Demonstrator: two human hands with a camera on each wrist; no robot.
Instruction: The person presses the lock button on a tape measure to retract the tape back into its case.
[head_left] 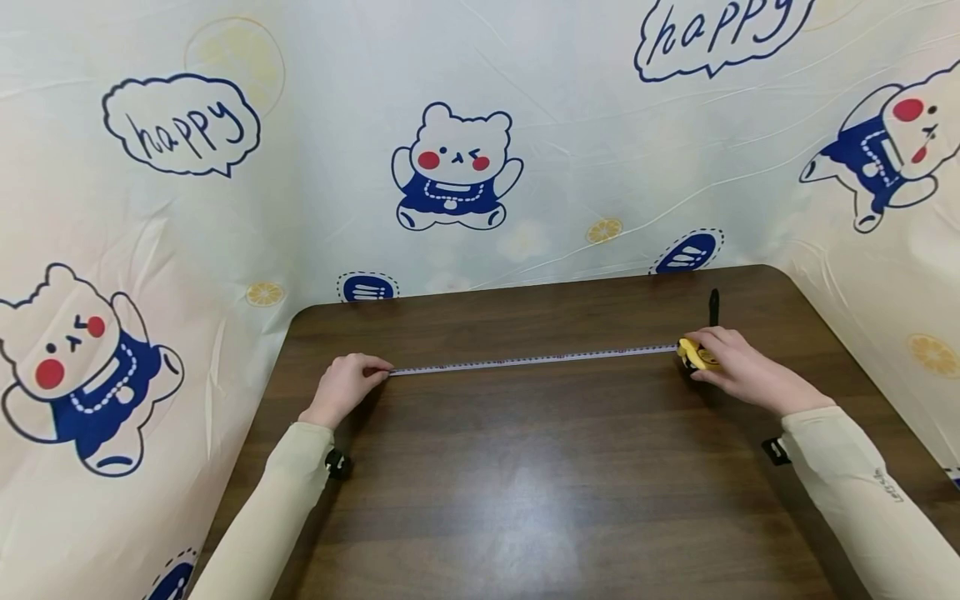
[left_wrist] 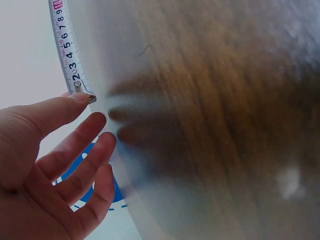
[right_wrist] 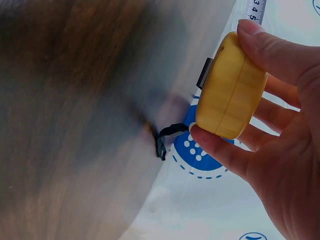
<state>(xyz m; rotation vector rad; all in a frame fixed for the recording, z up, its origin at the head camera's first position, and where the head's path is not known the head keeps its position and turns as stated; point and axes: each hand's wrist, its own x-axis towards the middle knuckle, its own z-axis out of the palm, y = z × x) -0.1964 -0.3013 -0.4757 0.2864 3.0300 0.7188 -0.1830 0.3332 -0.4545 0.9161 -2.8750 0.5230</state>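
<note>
A tape measure's white blade (head_left: 532, 361) runs across the tabletop between the two hands. At its left end, my left hand (head_left: 348, 387) pinches the metal end hook (left_wrist: 92, 99); the thumb lies over the tip, and the other fingers are loosely bent below. My right hand (head_left: 742, 371) grips the yellow tape measure case (right_wrist: 232, 90), thumb on one side and fingers round the other. A dark clip (right_wrist: 205, 73) sits on the case, and a black wrist strap (right_wrist: 165, 137) trails from it. Numbers on the blade (left_wrist: 67, 47) show in the left wrist view.
The brown wooden table (head_left: 480, 467) has rounded far corners. Behind and beside it hangs a pale curtain (head_left: 555, 167) printed with bears and speech bubbles. Small black wrist devices, such as the left one (head_left: 338, 463), sit under both sleeves.
</note>
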